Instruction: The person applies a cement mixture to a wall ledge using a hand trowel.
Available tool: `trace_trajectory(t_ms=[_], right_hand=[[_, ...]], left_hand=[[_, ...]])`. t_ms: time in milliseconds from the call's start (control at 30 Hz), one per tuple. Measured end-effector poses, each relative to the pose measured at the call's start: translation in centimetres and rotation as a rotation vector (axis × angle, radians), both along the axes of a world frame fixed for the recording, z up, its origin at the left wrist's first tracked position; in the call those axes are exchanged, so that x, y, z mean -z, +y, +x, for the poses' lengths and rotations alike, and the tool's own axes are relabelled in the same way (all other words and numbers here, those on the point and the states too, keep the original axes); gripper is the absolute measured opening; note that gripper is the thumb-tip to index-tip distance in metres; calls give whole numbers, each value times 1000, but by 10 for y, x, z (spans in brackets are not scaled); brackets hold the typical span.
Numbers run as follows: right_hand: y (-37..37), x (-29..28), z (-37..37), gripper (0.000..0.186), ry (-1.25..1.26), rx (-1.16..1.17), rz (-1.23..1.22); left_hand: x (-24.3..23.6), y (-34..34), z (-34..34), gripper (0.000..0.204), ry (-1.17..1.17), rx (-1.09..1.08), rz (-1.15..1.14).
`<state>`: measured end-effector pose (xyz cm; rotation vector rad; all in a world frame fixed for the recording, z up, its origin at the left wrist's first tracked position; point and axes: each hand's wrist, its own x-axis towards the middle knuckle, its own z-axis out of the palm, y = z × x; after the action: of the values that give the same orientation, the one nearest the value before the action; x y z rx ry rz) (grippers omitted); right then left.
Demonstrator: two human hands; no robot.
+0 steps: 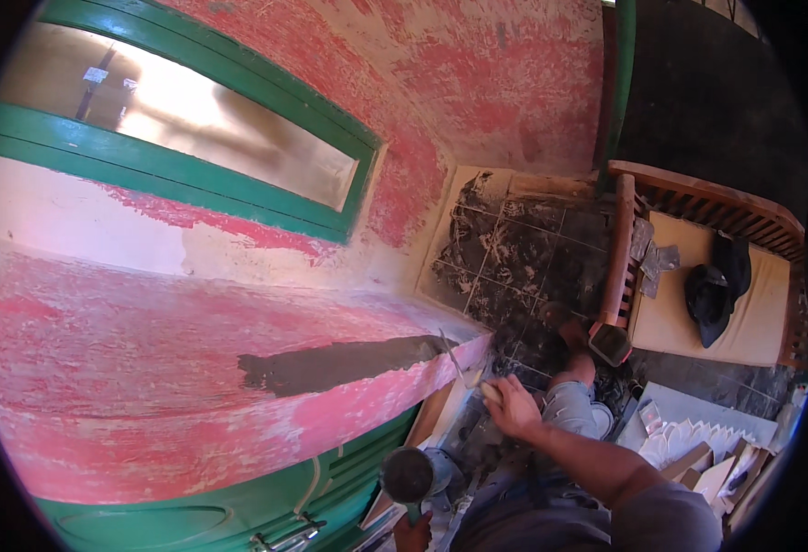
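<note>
My right hand [516, 410] is closed around the pale handle of a trowel [453, 359]. Its thin blade, seen nearly edge-on, touches the wall at the right end of a wet-looking grey mortar patch [344, 365]. That patch runs lengthwise over worn pink paint on the wall [128, 350], close to its edge. Low in the view, my left hand [413, 534] grips the green handle of a round, dark scoop [406, 476]. How much the scoop holds is too dark to tell.
Green window frame [360, 198] and green door [146, 526] with a metal handle [286, 534] flank the pink wall. Splattered dark tiles [519, 244] cover the floor. At right stands a wooden bench [623, 248] with a yellow cushion, a black cap [709, 299], and boxes [716, 469] nearby.
</note>
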<state>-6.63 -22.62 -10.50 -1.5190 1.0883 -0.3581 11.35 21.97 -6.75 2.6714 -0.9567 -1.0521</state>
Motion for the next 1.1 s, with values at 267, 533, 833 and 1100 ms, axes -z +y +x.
trace_trajectory(t_ms=[267,533,833,1100], right_hand=[[-76,-45,17,35,22,-335,-158],[-87,-101,-19,41,-57,-451,-169],[-96,-35,-11,40,45,-260,-104],[-57,-50,15,36,57,-334,-102]], left_hand=[[-18,-28,-20,38,-216,123,255],[-16,-23,-6,30,-179,465,235],[-62,-120,-32,26,92,-327,181],[-69,-141,-45,37,23,-116,-55]])
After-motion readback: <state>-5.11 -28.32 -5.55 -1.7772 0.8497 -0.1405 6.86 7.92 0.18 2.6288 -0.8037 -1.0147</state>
